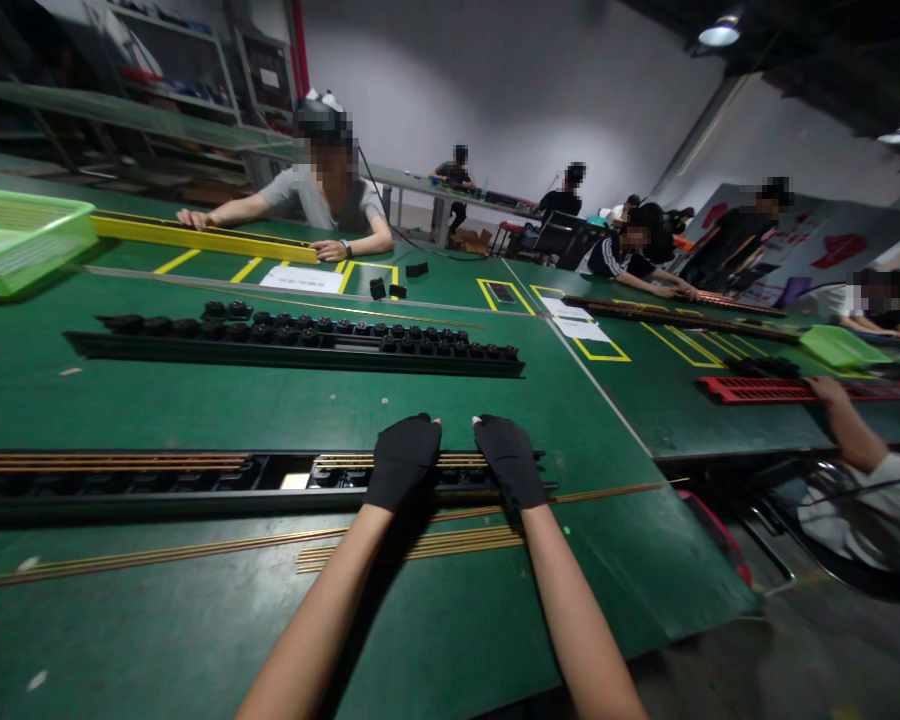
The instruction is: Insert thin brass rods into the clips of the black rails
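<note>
My left hand (pixel 405 463) and my right hand (pixel 511 463), both in black gloves with the thumb tips bare, lie over the right part of a long black rail (pixel 157 508). Their fingers curl down at its far side, mostly hidden from me. Short thin brass rods (pixel 343 462) run along black holders in the rail and pass beneath both hands. Longer rods (pixel 105 462) lie in its left part. A pale patch (pixel 295 481) shows between the two sets. Loose brass rods (pixel 450 543) rest on the green table in front, partly under my wrists.
Beyond my hands lies another black rail (pixel 292 352) with rows of black holders (pixel 322 326). A green basket (pixel 30 245) stands far left. Across the table, a person's hands rest on a yellow rail (pixel 210 238). At right, another person's hand touches a red rail (pixel 757 390).
</note>
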The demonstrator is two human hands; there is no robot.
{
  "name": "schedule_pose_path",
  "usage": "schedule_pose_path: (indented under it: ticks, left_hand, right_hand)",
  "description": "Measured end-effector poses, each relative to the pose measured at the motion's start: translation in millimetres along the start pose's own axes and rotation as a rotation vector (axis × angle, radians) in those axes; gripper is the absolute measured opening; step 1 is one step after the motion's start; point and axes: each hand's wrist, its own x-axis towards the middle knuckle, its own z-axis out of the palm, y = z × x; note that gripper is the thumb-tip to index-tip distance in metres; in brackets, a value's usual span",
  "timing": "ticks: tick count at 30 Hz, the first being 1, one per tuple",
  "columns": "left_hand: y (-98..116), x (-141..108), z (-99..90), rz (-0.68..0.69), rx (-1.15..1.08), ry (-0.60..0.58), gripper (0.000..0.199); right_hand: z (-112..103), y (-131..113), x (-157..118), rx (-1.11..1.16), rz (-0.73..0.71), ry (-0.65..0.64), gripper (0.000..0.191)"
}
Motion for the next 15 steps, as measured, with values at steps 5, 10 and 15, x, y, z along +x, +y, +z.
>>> schedule_pose_path:
  ticks: [5, 10, 15]
  left_hand:
    - [-0.3, -2.3, -3.7, 0.033, 0.023, 0.004, 0.04]
    - [-0.4, -1.1, -3.3, 0.027, 0.022, -0.015, 0.041]
    - [-0.4, 1.7, 0.9, -0.027, -0.017, 0.009, 0.046]
  right_hand:
    - [-11.4, 0.3, -4.6, -0.028, -0.124, -0.026, 0.032]
    - [-24.6, -1.4, 0.7, -0.005, -0.087, 0.001, 0.035]
    - [-24.0, -12.9, 1.2, 0.055, 0.008, 0.116, 0.03]
